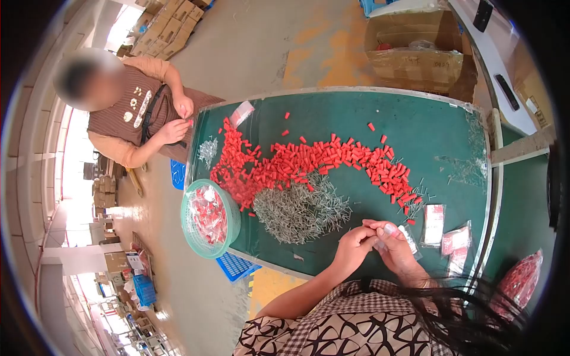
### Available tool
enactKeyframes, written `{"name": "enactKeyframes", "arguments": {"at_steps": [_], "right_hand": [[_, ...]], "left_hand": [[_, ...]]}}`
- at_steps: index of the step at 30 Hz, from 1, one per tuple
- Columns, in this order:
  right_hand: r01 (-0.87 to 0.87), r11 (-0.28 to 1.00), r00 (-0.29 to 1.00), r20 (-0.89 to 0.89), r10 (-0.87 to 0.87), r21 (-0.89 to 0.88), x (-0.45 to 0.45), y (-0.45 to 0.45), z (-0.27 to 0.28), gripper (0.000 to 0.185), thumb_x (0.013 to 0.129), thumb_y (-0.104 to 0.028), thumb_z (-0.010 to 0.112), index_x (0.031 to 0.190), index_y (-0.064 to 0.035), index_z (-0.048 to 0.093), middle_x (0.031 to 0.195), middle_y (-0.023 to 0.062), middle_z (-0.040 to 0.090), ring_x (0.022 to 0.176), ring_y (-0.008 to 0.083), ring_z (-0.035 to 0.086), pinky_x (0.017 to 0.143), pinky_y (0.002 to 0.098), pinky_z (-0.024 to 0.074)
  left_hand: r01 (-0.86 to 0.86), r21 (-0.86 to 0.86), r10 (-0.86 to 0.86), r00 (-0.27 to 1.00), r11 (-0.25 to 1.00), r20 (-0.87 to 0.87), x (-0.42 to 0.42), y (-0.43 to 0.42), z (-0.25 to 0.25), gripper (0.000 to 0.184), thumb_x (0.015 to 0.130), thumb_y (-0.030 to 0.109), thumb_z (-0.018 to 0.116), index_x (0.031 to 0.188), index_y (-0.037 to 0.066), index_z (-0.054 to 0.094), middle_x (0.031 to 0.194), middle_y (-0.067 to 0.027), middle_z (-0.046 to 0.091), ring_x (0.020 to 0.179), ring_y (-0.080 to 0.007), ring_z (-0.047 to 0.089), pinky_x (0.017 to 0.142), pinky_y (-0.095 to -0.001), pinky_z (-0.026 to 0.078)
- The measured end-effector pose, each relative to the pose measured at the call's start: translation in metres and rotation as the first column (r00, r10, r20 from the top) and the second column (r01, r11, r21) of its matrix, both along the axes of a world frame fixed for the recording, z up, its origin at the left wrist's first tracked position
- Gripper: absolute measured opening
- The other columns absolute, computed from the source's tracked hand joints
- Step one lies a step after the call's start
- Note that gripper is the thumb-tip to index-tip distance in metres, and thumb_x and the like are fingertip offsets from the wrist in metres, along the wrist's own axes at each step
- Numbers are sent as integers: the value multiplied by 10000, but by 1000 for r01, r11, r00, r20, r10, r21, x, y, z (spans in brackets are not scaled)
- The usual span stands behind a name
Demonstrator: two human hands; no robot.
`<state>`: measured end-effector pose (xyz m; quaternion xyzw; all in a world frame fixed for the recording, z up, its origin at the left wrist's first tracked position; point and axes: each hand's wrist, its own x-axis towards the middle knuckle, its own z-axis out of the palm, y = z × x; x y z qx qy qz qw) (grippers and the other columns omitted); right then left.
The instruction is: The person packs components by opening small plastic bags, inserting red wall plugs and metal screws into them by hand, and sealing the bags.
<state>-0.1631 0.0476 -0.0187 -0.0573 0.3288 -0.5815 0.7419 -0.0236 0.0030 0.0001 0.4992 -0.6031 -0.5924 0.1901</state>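
Left hand (354, 243): fingertips are curling in against the other hand's; can't tell if that grip is closing on anything, since the fingers are hiding it.
Right hand (394, 248): grip is apparently pinching a small clear thin-plastic bag (410, 240), which is showing just past the fingers, above the green flat-topped bench (439, 130).
Bag feel: probably weighing next to nothing, looking floppy and kinda slippery; pinching an edge or corner is making more sense than grabbing the middle.
Red tapered plastic plugs (332, 155): lying heaped across the bench; likely light, fairly stiff and smooth, so they're begging for a fingertip pinch around the body.
Thin grey metal screws or nails (297, 215): sitting tangled in a pile near the plugs; probably hard, a bit pokey and rolling easily, so lifting singles by the shank is seeming safest.
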Motion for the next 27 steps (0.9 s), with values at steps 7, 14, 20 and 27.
{"name": "enactKeyframes", "arguments": {"at_steps": [7,14,20,27], "right_hand": [[1,997,1000,15,-3,78,-6,-2,-1,170,976,-177,570,1062,-44,632,1220,98,624,1044,164,606,870,305,506],[-3,984,993,-114,23,181,-13,0,-6,154,991,-206,546,1061,-81,603,860,52,645,726,137,613,586,284,512],[-117,984,971,-193,142,132,8,2,-9,130,1011,-181,499,1098,-96,546,653,-10,425,498,64,309,417,227,236],[-300,947,724,-620,302,112,72,13,-14,136,1004,-132,481,1070,-83,589,646,-34,436,520,49,362,457,229,303]], "left_hand": [[1,-228,7,999,974,34,-9,6,-1,125,874,53,631,993,15,642,888,-133,644,780,-279,649,677,-347,512],[-11,-518,62,995,855,82,35,23,22,177,823,-29,662,987,34,680,846,-123,659,722,-247,655,623,-310,509],[24,-477,154,931,878,330,167,102,1,166,801,13,655,956,57,695,871,-121,683,758,-306,661,642,-376,532],[72,343,-286,722,937,630,382,294,-213,373,855,403,569,1095,135,665,1035,-161,684,1018,-342,637,816,-484,508]]}}
